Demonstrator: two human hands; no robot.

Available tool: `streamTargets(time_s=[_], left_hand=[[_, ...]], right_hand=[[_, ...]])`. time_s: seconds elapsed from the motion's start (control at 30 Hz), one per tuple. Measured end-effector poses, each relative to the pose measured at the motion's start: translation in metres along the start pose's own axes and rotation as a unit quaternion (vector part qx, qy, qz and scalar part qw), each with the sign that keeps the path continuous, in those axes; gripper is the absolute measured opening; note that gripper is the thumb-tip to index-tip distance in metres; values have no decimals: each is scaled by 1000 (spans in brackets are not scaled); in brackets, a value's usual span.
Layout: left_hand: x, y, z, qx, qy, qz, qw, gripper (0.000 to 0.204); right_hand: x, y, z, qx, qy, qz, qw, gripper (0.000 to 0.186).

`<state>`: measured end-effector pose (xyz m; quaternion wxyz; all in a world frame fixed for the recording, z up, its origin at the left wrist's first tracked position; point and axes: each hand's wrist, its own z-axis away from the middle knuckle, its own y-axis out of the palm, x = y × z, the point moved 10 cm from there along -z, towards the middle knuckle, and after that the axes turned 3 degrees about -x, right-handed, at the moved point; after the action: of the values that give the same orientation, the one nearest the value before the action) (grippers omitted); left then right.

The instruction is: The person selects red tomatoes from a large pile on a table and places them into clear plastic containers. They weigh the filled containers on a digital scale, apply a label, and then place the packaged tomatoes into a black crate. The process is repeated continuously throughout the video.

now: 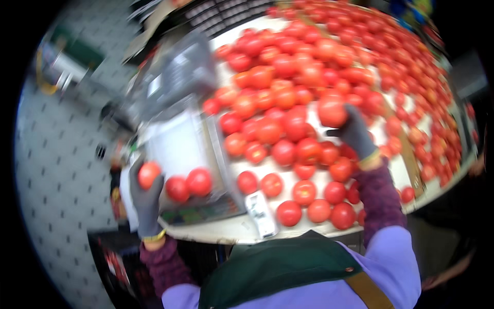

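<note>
My left hand (145, 200), in a grey glove with a yellow cuff, is closed round a red tomato (149, 174) at the left side of a shallow box (172, 136) with a pale lining. Two tomatoes (199, 181) lie together in the near end of that box, just right of this hand. Over the heap of loose tomatoes (284, 98) on the white table, my gloved right hand (357, 135) grips a large tomato (332, 110). Its fingers are partly hidden and slightly blurred.
Grey plastic packaging (180, 69) lies beyond the box, with a black crate (226, 15) at the back. A white label-like slip or device (261, 213) sits near the front edge. A brown strip (409, 165) divides off more tomatoes at the right. Tiled floor (62, 170) extends left.
</note>
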<state>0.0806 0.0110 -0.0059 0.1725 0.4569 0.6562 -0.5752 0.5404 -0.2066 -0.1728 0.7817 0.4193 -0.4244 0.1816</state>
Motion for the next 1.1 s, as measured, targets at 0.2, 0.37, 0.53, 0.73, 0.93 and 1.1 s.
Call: streamTargets(time_s=[0.2,0.37,0.53,0.73,0.93,1.1], left_hand=[[8,-11,4,-6,-6,43,999,51],[-26,22,2,46,138,-77,986,46],[-1,54,-9,122,178,-269,939,35],[3,67,-13,131,199,-307,921,41],[28,77,-32,191,166,-387,887,47],[5,84,-26,102,221,-435,867,41]], right_hand=[[-13,82,12,82,16,-18,996,64],[-13,165,39,138,-23,24,990,66],[15,113,29,44,-125,85,988,64],[54,-2,23,-225,-301,601,705,58],[0,50,95,-42,-229,628,742,36],[-89,121,134,161,-155,647,729,46]])
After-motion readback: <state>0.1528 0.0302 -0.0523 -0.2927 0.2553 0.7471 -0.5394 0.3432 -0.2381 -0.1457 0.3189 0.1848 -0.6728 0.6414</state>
